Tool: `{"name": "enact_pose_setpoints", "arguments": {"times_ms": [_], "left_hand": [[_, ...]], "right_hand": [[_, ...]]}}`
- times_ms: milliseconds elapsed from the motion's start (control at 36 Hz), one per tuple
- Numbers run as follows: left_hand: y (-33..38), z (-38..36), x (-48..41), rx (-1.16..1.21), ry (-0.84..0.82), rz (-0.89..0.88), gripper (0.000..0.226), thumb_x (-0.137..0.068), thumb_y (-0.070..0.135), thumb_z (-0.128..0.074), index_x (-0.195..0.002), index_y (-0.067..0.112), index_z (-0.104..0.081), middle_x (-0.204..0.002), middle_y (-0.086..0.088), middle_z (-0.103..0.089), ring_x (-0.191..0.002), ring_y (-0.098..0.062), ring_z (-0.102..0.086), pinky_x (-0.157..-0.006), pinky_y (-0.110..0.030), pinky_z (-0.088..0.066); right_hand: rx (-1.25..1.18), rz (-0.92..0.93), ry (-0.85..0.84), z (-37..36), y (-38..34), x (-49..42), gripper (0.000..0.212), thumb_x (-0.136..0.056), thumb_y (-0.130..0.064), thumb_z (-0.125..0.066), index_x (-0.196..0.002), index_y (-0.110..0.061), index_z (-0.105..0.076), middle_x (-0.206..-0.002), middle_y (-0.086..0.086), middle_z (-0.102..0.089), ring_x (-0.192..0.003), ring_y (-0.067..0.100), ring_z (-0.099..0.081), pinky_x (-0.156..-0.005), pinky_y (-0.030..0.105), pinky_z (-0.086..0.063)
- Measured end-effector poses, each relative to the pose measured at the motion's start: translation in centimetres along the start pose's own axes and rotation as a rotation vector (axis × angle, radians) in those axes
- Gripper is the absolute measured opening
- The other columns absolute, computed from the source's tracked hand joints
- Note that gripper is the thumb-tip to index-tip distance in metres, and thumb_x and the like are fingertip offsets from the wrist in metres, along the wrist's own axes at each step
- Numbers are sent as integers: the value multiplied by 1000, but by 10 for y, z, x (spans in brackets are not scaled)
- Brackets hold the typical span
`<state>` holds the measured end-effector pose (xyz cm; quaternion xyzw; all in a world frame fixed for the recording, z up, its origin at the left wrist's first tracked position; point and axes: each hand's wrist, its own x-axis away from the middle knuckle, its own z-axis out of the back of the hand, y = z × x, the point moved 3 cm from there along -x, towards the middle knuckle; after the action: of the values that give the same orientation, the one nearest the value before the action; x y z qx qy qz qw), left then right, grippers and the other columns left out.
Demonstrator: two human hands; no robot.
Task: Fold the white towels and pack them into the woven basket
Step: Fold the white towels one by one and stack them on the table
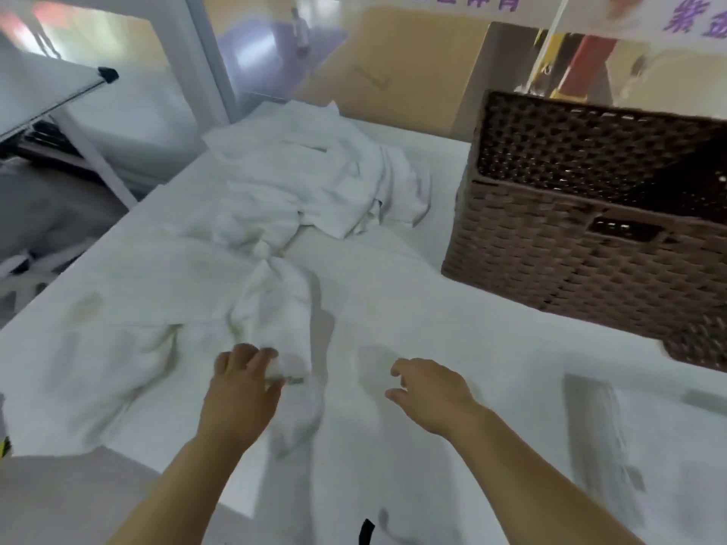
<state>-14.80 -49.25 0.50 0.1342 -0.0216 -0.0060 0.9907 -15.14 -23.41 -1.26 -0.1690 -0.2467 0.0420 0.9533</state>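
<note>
While left hand [244, 391] grips towel [275, 300], right hand [429, 395] hovers.

The basket [570, 277] at the right is cut off by the frame's right edge, and its dark inside cannot be made out. At lower centre the left hand [240, 391] lies on a towel [275, 300], both so smeared by motion that whether the fingers pinch the cloth cannot be told, and both forearms run out at the bottom edge. The purple lettering on the signs [692, 19] at the top is clipped, blurred and unreadable.
</note>
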Motion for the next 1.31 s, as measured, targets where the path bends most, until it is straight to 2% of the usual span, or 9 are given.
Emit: {"name": "enact_pose_setpoints", "arguments": {"times_ms": [83, 167, 333, 528, 722, 861, 1000, 1139, 1306], "left_hand": [[-32, 1, -18, -3, 53, 37, 56, -69, 17, -82, -118, 0, -61, -111, -26, -58, -104, -48, -50, -92, -56, -41], [-52, -10, -34, 72, -175, 85, 67, -83, 33, -69, -141, 14, -41, -138, -14, -48, -129, -33, -39, -109, -41, -26], [-38, -24, -36, 199, -281, -1, 36, -91, 25, -57, -127, 25, -57, -123, -1, -62, -112, -20, -56, -86, -23, -39], [16, -38, 12, 443, -434, -422, 33, -95, 15, -53, -127, 18, -59, -127, 10, -56, -111, 12, -39, -86, 11, -15], [5, -47, 14, 393, -421, -409, 38, -93, 24, -55, -131, 27, -54, -135, 10, -50, -123, -6, -44, -97, -3, -23], [-2, -59, -2, -28, -391, -295, 67, -83, 45, -63, -142, 35, -33, -143, 9, -31, -128, -23, -30, -104, -34, -29], [7, -64, -20, -171, -329, -295, 36, -93, 33, -49, -129, 38, -48, -127, 12, -51, -112, -19, -45, -87, -29, -37], [26, -34, -48, 114, -230, -270, 22, -95, 24, -48, -114, 24, -58, -100, -1, -64, -90, -24, -60, -74, -36, -49], [60, 28, -78, 419, -30, -267, 18, -94, 24, -54, -107, 15, -62, -87, -11, -66, -78, -29, -60, -64, -30, -40]], "right_hand": [[-33, 9, -23, -12, -23, -7, 43, -94, -45, -49, -132, -25, -48, -126, -4, -57, -111, 18, -56, -84, 29, -42], [-32, -3, -25, -18, -36, -10, 42, -94, -45, -49, -132, -25, -49, -124, -4, -59, -110, 18, -57, -85, 30, -45], [-225, -98, 10, -21, -35, -8, 42, -91, -46, -55, -128, -26, -51, -113, -8, -61, -100, 11, -58, -77, 23, -43], [-617, -59, -20, -24, -39, 0, 50, -92, -37, -58, -138, -28, -41, -123, -16, -52, -115, 9, -52, -94, 23, -42], [-512, -152, 142, -33, -17, 18, 21, -92, -28, -58, -112, -22, -60, -101, -7, -64, -89, 11, -58, -67, 15, -39], [-565, -277, 373, -19, 10, 35, 2, -90, -24, -60, -91, -26, -60, -82, -13, -63, -75, 5, -58, -59, 17, -40], [-606, -363, 551, 7, 37, 52, 6, -90, -22, -59, -86, -26, -61, -78, -12, -64, -72, 1, -56, -55, 18, -40], [-508, -408, 670, 38, 56, 67, 8, -92, -21, -56, -86, -25, -58, -76, -12, -60, -70, 7, -55, -54, 20, -40], [-474, -430, 829, 86, 60, 82, 11, -95, -25, -51, -101, -19, -57, -86, -5, -57, -78, 17, -52, -57, 24, -33]]}}
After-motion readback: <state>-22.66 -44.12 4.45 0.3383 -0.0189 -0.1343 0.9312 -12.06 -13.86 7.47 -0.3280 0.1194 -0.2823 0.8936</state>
